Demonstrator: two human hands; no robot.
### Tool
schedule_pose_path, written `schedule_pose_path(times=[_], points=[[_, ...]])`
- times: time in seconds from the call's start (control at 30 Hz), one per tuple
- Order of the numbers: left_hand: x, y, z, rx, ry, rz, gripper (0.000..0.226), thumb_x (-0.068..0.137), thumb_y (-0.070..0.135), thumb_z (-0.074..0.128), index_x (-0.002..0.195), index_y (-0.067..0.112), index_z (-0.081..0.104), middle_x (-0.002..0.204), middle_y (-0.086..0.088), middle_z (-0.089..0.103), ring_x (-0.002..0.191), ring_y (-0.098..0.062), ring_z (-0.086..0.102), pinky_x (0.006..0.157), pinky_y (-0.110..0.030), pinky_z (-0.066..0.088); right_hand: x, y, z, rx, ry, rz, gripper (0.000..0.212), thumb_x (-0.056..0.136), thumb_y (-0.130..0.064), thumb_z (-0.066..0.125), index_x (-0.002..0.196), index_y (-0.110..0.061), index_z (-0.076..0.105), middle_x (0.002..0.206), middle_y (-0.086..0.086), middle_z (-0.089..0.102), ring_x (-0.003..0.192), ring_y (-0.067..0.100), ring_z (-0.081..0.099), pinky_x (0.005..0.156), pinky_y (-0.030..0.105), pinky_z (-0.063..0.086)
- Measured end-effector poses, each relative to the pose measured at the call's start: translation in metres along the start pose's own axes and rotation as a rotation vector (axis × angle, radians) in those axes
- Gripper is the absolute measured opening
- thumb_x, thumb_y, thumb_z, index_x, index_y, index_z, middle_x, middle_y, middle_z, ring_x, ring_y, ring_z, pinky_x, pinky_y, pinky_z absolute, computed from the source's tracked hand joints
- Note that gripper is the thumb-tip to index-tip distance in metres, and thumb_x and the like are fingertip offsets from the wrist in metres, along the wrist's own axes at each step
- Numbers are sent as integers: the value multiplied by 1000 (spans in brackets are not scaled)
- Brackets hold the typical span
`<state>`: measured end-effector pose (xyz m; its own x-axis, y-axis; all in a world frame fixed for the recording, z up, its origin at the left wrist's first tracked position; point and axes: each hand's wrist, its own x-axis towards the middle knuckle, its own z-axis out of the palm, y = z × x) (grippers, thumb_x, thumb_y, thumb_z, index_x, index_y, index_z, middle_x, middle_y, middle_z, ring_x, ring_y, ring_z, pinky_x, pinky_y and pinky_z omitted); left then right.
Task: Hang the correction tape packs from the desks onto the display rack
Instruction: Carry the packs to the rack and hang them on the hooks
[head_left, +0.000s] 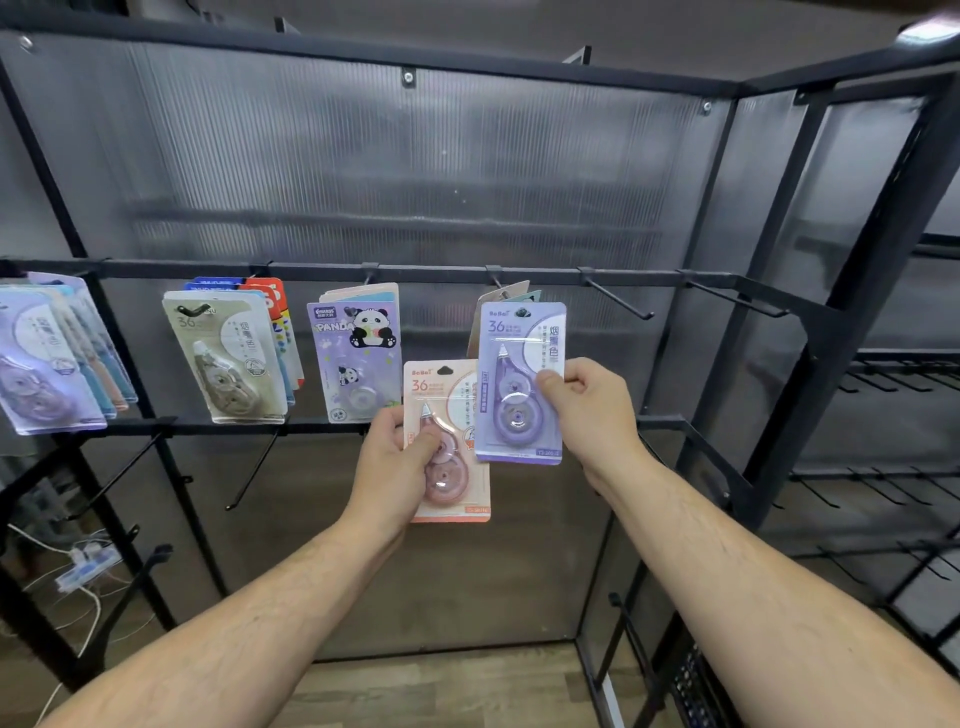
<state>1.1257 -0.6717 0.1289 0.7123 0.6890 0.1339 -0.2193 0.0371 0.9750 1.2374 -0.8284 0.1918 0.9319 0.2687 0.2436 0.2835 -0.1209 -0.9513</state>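
My left hand (396, 465) grips a pink correction tape pack (457, 395) by its left edge, thumb across the front. My right hand (592, 410) pinches a purple correction tape pack (519, 358) by its right edge and holds it up at a hook (496, 280) on the black display rack's rail (426, 271); the pack's top hole sits level with packs hanging behind it. Whether the hook passes through the hole I cannot tell. The pink pack is lower and partly behind the purple one.
Other packs hang on the rail: a panda pack (358, 353), a beige pack (228, 358), and a purple bunch (47, 358) at far left. Bare hooks (618, 299) jut out to the right. A second rack (883, 395) stands right. A power strip (85, 564) lies on the floor.
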Motion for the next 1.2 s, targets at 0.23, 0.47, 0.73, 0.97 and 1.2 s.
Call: schedule_pose_path(times=[0.23,0.47,0.73,0.97,1.2], points=[[3,-1,-13,55,52,8,15,94,6,67,103,17,61,103,-10,75,89,-22,72,86,-43,56,13,4,8,-29,61,73,25,93,-25,70,77,-11,57,75,-3,59,69,15,56,61,27,44],[3,1,-17,69,36,6,14,93,11,71,102,16,61,101,-12,75,93,-27,72,85,-44,56,12,7,15,-210,125,81,43,90,-36,66,62,-8,50,60,-2,49,59,15,43,57,30,35],[-1,1,0,63,-50,39,19,91,15,74,103,15,60,97,-13,76,86,-24,73,83,-48,57,-25,20,17,-27,-354,68,12,91,-19,75,83,-11,74,69,-3,69,55,9,54,55,25,48],[-2,8,20,110,-182,106,32,82,15,82,106,19,61,99,-7,74,82,-10,72,71,-25,56,-24,20,0,-116,-231,1,18,96,-15,69,78,-17,70,79,7,75,64,12,62,63,31,51],[0,18,27,150,-201,198,27,89,11,77,110,22,62,96,-4,73,76,-15,70,71,-30,61,-14,12,-5,-167,-119,-95,15,94,-18,69,79,-17,70,80,3,75,72,15,64,75,42,57]])
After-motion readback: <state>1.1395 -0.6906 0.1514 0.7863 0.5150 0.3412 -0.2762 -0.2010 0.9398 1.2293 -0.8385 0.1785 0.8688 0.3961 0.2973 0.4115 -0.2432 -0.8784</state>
